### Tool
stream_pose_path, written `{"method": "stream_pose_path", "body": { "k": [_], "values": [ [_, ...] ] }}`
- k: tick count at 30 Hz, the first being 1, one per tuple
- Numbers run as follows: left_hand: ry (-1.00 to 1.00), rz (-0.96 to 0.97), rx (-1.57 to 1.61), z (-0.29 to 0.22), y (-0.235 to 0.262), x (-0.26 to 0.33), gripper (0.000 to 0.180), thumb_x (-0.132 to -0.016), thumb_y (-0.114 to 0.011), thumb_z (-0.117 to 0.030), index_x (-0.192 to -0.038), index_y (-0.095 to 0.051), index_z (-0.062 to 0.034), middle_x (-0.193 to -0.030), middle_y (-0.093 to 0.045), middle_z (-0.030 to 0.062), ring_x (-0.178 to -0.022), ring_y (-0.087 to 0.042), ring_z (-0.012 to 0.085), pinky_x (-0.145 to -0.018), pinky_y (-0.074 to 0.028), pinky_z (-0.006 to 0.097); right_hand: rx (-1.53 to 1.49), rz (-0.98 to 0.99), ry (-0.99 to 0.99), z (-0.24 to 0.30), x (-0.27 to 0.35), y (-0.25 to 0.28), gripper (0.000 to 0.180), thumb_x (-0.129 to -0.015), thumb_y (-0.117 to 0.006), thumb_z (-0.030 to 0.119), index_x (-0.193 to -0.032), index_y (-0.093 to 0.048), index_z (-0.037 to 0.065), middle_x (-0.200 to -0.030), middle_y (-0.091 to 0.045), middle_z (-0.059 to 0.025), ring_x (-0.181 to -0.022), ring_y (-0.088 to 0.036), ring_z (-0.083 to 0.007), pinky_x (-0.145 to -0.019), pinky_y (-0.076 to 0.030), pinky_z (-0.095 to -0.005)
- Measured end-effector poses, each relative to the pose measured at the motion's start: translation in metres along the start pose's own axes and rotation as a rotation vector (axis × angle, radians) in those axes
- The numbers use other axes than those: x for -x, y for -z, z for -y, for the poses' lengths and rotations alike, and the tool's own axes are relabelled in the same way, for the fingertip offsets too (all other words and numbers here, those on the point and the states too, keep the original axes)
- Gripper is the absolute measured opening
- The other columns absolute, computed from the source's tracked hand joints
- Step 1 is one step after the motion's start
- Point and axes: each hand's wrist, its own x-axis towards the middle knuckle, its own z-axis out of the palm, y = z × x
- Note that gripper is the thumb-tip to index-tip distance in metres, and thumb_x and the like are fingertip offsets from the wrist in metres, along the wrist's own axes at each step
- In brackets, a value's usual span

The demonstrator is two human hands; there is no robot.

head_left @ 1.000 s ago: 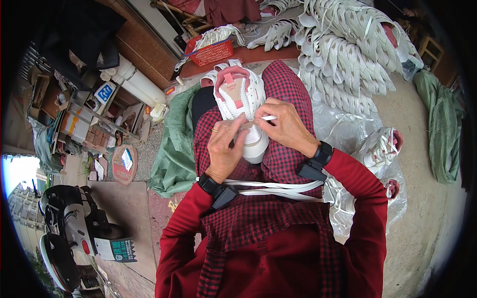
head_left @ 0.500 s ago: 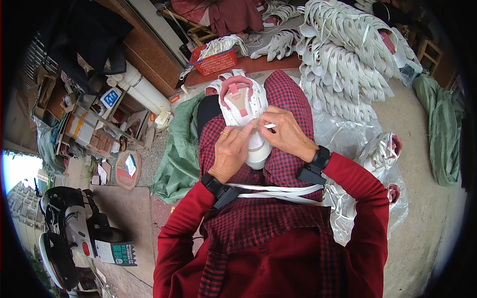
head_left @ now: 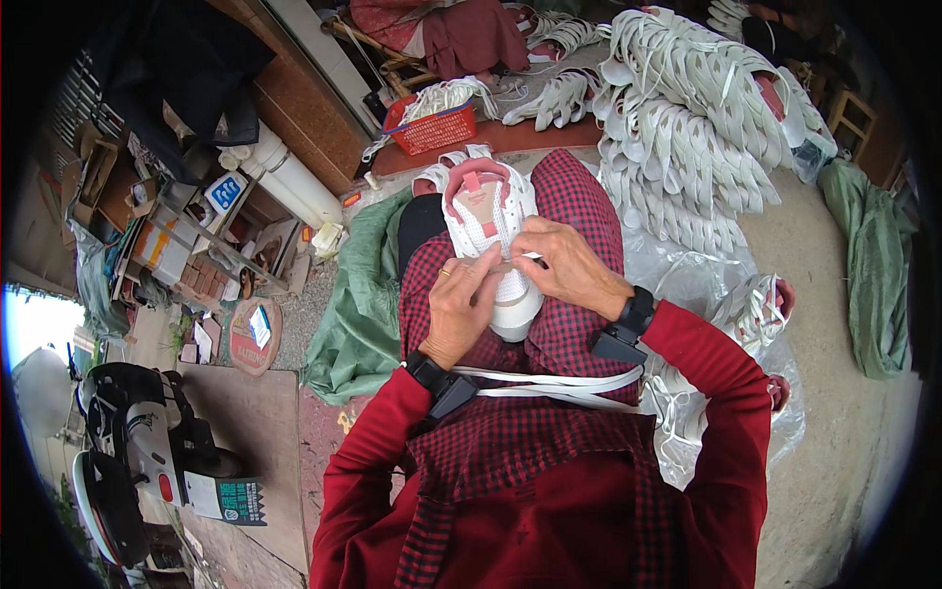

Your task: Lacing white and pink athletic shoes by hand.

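A white sneaker [head_left: 514,319] with a pink lining rests on my lap between my knees, its toe toward me. My right hand [head_left: 574,263] is closed in a pinch on a white shoelace [head_left: 535,259] at the lower end of the shoe's lacing. Against the other side of the same spot, my left hand [head_left: 461,306] has its fingertips closed together; what they hold is too small to make out. Several loose white laces [head_left: 574,385] lie across my lap below my wrists. Another white and pink shoe [head_left: 429,180] sits partly hidden behind the sneaker.
Piled white shoe parts [head_left: 687,128] stand at the far right. A red basket [head_left: 432,133] holds white laces near another person's pink clothing [head_left: 476,44]. White shoes [head_left: 756,312] lie on plastic sheeting at right. Green sacks [head_left: 353,294] flank me; a scooter [head_left: 147,442] stands at left.
The sneaker and both hands sit slightly lower and farther right in the picture, as does most of the scene. My fingers have shifted a little at the lacing; the right hand keeps its pinch.
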Motion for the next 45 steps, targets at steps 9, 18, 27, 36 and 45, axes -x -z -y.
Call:
{"method": "stream_pose_path", "body": {
  "k": [9, 18, 27, 36, 45],
  "values": [
    [0.014, -0.007, 0.012, -0.002, -0.011, -0.002, 0.048, -0.075, -0.074, 0.006, -0.122, -0.066, -0.0037, -0.098, -0.072, 0.0092, -0.087, -0.067, 0.0265, -0.079, -0.053, 0.034, 0.061, -0.024, -0.020, 0.003, 0.000, 0.007, 0.007, -0.080, -0.064, 0.007, -0.082, -0.063, 0.000, -0.082, -0.058, -0.0158, -0.078, -0.062, -0.0366, -0.067, -0.049, -0.0440],
    [0.284, -0.010, 0.156, -0.001, 0.014, 0.006, 0.034, -0.083, -0.070, 0.004, -0.117, -0.067, 0.0006, -0.098, -0.069, 0.0103, -0.087, -0.065, 0.0195, -0.080, -0.052, 0.032, -0.190, -0.131, -0.076, -0.004, -0.015, -0.034, 0.007, -0.076, -0.065, 0.010, -0.075, -0.067, 0.003, -0.080, -0.062, -0.0148, -0.076, -0.064, -0.0342, -0.067, -0.050, -0.0410],
    [0.196, 0.101, 0.150, -0.002, 0.019, -0.009, 0.022, -0.088, -0.066, 0.005, -0.110, -0.066, 0.0022, -0.102, -0.063, 0.0100, -0.086, -0.064, 0.0167, -0.079, -0.055, 0.027, 0.194, 0.069, 0.124, -0.004, -0.008, -0.003, 0.012, -0.080, -0.063, 0.012, -0.072, -0.062, 0.003, -0.079, -0.061, -0.0163, -0.073, -0.066, -0.0364, -0.057, -0.051, -0.0473],
    [0.300, 0.230, 0.112, -0.005, 0.023, -0.027, 0.012, -0.086, -0.073, 0.001, -0.096, -0.066, 0.0028, -0.092, -0.059, 0.0078, -0.079, -0.064, 0.0132, -0.069, -0.055, 0.027, 0.208, 0.237, 0.190, 0.011, -0.052, 0.012, 0.018, -0.060, -0.071, 0.005, -0.070, -0.065, -0.009, -0.067, -0.063, -0.0256, -0.066, -0.068, -0.0398, -0.052, -0.053, -0.0459],
    [0.368, 0.265, 0.144, 0.005, 0.034, -0.019, 0.010, -0.089, -0.070, 0.000, -0.096, -0.065, 0.0031, -0.093, -0.058, 0.0048, -0.081, -0.062, 0.0086, -0.070, -0.053, 0.023, 0.277, 0.202, 0.277, 0.017, -0.048, 0.003, 0.014, -0.066, -0.067, 0.006, -0.071, -0.065, -0.008, -0.065, -0.063, -0.0231, -0.064, -0.068, -0.0385, -0.051, -0.052, -0.0455]
  ]
}}
